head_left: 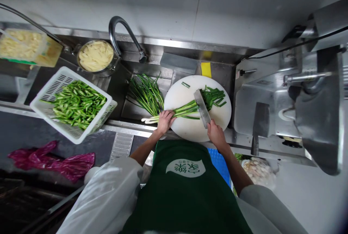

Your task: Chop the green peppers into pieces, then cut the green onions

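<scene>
My left hand is closed around a bunch of green onions near their white ends. The stalks lie across a round white cutting board. In my right hand is the handle of a cleaver, its broad blade standing across the green stalks. Cut green onion pieces lie heaped beyond the blade, and a stray piece rests near the board's far edge. More whole green onions sit in the sink basin just left of the board.
A white basket of cut green peppers stands at the left, before a pot of pale slices. A curved faucet rises behind. A second cleaver lies on the steel machine at right. A purple plastic bag is on the floor.
</scene>
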Available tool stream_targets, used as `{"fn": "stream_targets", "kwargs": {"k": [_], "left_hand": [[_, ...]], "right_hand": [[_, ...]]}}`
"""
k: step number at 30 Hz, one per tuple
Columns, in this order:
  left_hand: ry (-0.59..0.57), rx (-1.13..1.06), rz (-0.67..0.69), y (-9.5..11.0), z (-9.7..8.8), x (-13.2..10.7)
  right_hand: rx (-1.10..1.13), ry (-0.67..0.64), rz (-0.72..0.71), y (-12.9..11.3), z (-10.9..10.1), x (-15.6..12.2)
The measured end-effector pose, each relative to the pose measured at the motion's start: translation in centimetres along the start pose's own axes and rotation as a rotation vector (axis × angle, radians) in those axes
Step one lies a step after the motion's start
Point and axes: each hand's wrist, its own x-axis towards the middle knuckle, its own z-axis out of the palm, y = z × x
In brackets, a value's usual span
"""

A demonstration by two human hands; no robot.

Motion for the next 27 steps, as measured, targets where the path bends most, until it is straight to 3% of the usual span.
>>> {"fn": "stream_targets", "kwargs": {"k": [5, 14, 20, 22, 27], "left_hand": [[0.008, 0.028, -0.005, 0.0, 0.3, 0.2], [-0.111, 0.131, 0.021, 0.4, -0.8, 0.9], [-0.202, 0.15, -0.036, -0.4, -1.9, 2.7], [-0.164, 0.085, -0.071, -1.0, -2.6, 3.2], [0.101, -0.094, -0.181, -3.0, -5.1, 5.4]], "right_hand": [[-0.018, -0.008, 0.026, -0.1, -0.2, -0.2], [-0.024, 0.01, 0.021, -0.5, -0.2, -0.2], [-0.012, 0.118, 0.005, 1.9, -1.1, -2.3], [-0.022, 0.18, 0.065, 3.5, -1.7, -2.6], [-0.05, 0.218, 0.228, 7.6, -3.9, 0.0]]}}
